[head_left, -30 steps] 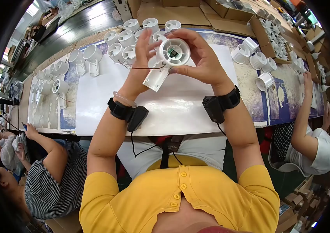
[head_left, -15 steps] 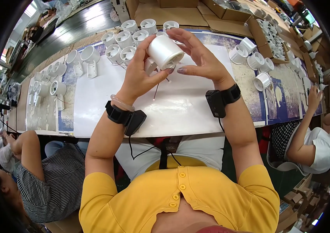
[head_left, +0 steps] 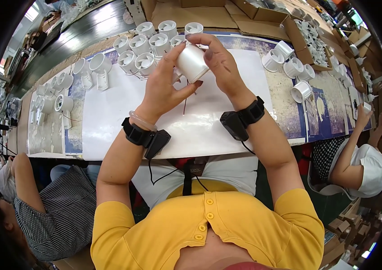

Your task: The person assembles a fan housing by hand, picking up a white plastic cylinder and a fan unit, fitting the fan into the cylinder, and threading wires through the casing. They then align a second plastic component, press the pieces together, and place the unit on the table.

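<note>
A white cylindrical plastic fan housing [head_left: 192, 64] is held up over the white sheet, tilted. My left hand [head_left: 161, 87] grips it from the left, fingers behind and thumb under its lower edge. Closed over its upper right side is my right hand [head_left: 225, 69], its thumb against the wall. A thin dark wire [head_left: 184, 104] hangs below the housing. The housing's lower opening is turned out of sight. Just beyond my hands, several similar white housings with fan blades [head_left: 145, 64] stand in a cluster.
A white sheet [head_left: 132, 121] covers the table before me. More housings lie at left [head_left: 99, 63] and right [head_left: 301, 91]. A cardboard box of white parts [head_left: 310, 42] is at the far right. One person in a striped shirt [head_left: 60, 211] sits left; another in white [head_left: 373, 168] sits right.
My right hand has moved left and closed onto the housing, its wrist turning inward. The housing has been turned, so its lower opening no longer shows.
</note>
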{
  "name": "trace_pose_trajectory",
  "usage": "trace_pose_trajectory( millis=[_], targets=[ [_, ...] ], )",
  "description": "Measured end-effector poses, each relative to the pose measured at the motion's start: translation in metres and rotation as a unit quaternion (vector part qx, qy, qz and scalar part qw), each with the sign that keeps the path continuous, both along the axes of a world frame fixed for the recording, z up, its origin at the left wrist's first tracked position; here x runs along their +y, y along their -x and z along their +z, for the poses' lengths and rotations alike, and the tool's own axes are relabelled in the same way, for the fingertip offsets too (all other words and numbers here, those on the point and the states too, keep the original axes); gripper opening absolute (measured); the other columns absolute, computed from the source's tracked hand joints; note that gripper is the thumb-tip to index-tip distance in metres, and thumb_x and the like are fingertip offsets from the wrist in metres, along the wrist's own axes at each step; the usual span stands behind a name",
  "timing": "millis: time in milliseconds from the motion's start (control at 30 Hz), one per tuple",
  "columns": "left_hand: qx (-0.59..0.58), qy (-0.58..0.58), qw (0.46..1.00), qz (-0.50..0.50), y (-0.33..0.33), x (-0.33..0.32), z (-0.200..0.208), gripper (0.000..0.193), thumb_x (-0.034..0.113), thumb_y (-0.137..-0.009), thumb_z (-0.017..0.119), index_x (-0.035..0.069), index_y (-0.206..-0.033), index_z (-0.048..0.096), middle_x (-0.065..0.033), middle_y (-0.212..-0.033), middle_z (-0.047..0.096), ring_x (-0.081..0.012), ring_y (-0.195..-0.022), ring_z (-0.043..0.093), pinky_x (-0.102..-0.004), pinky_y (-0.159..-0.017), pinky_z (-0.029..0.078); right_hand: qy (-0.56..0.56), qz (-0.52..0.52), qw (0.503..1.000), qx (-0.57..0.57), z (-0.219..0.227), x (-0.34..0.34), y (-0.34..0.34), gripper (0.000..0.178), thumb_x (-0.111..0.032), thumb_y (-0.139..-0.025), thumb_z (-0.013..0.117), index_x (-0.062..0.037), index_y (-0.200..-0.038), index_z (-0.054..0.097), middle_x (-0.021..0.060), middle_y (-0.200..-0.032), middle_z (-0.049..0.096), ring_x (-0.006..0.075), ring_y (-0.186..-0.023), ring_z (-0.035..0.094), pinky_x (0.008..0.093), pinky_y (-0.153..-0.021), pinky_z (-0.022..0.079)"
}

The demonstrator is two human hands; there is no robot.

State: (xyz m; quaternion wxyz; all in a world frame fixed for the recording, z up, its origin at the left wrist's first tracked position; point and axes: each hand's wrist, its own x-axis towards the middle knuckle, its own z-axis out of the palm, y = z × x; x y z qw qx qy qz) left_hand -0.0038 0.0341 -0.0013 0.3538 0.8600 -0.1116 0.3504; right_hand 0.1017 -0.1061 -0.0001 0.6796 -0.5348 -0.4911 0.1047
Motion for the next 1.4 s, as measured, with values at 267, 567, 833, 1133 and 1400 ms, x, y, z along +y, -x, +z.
trace_pose_trajectory(
  millis=[267, 567, 833, 1133, 1400],
  targets=[
    [-0.011, 0.007, 1.000, 0.023, 0.000, -0.018, -0.011, 0.069, 0.022, -0.067, 0.082, 0.000, -0.114, 0.036, -0.0181, -0.101, 0.058, -0.0286, -0.088, 0.062, -0.0339, -0.074, 0.051, 0.011, -0.105, 0.992, 0.062, 0.006, 0.004, 0.009, 0.049, -0.040, -0.102, 0.031, -0.0022, -0.099, 0.062, 0.0074, -0.097, 0.063, 0.0147, -0.091, 0.059, 0.0267, -0.080, 0.048],
    [-0.008, -0.034, 0.997, 0.063, 0.004, -0.017, -0.006, 0.069, 0.022, -0.068, 0.080, -0.001, -0.115, 0.037, -0.0176, -0.095, 0.060, -0.0302, -0.081, 0.064, -0.0351, -0.068, 0.052, -0.014, -0.105, 0.992, 0.066, 0.005, 0.011, 0.008, 0.054, -0.043, -0.101, 0.028, -0.0022, -0.099, 0.063, 0.0074, -0.097, 0.063, 0.0176, -0.091, 0.060, 0.0294, -0.081, 0.048],
    [0.032, -0.016, 0.997, 0.074, 0.007, -0.020, -0.006, 0.068, 0.023, -0.068, 0.080, -0.002, -0.112, 0.036, -0.0203, -0.094, 0.061, -0.0323, -0.081, 0.064, -0.0359, -0.066, 0.052, -0.019, -0.171, 0.950, -0.261, 0.004, 0.008, -0.001, 0.052, -0.040, -0.101, 0.029, -0.0021, -0.101, 0.064, 0.0081, -0.095, 0.064, 0.0214, -0.092, 0.060, 0.0320, -0.083, 0.047],
    [0.044, -0.022, 0.995, 0.082, 0.008, -0.020, -0.009, 0.066, 0.026, -0.069, 0.080, -0.001, -0.110, 0.036, -0.0203, -0.092, 0.061, -0.0325, -0.079, 0.064, -0.0356, -0.065, 0.052, 0.056, -0.163, 0.980, -0.099, 0.000, 0.014, 0.008, 0.050, -0.040, -0.101, 0.032, -0.0010, -0.104, 0.063, 0.0089, -0.093, 0.064, 0.0216, -0.092, 0.060, 0.0330, -0.085, 0.046],
    [0.032, -0.013, 0.996, 0.082, 0.009, -0.018, 0.001, 0.058, 0.033, -0.075, 0.076, 0.000, -0.109, 0.042, -0.0175, -0.093, 0.062, -0.0318, -0.081, 0.063, -0.0367, -0.066, 0.051, -0.045, 0.019, 0.970, 0.237, 0.002, 0.009, -0.009, 0.059, -0.049, -0.099, 0.030, 0.0008, -0.124, 0.048, 0.0112, -0.109, 0.059, 0.0207, -0.108, 0.053, 0.0347, -0.095, 0.042]
  ],
)
